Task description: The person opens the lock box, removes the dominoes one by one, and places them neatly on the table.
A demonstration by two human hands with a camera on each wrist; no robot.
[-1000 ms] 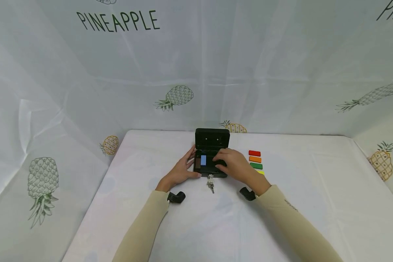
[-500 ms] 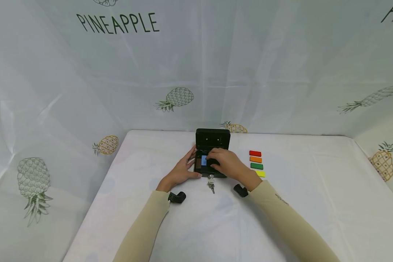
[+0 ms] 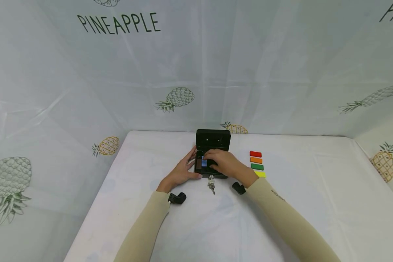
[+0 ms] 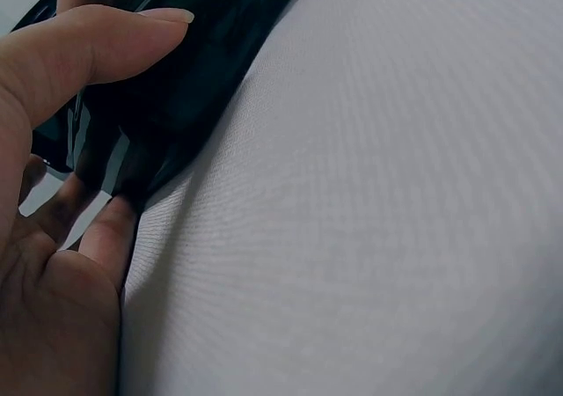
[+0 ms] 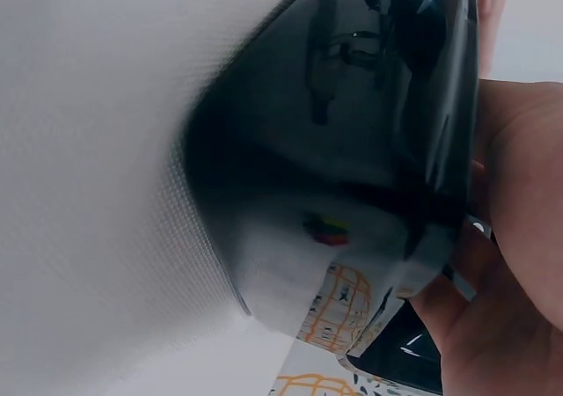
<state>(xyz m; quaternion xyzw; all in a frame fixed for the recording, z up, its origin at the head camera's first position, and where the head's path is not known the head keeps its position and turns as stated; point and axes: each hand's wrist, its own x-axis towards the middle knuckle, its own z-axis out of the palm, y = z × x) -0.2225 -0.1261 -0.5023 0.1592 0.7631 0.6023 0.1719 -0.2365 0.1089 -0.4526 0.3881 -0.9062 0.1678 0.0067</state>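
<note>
A small black cash box [image 3: 213, 175] stands on the table with its lid [image 3: 213, 139] raised. My left hand [image 3: 181, 171] steadies its left front corner, thumb on the front face and fingers along the side. Inside, a brown block [image 3: 199, 164] lies at the left wall with a blue block [image 3: 204, 162] beside it. My right hand [image 3: 227, 163] reaches into the box from the right, its fingertips right at the blue block's edge. I cannot tell whether they pinch it. In the right wrist view, the glossy box front [image 5: 334, 150] hides those fingertips.
Keys [image 3: 211, 184] hang from the lock at the box's front. To the right lie a red block [image 3: 255, 154], an orange block [image 3: 256, 160], a green block [image 3: 257, 166] and a yellow block [image 3: 260, 174], the last partly behind my right wrist.
My right hand has moved left inside the box, from beside the blue block to its edge, now covering part of it. More of the yellow block shows. My left hand stays put.
</note>
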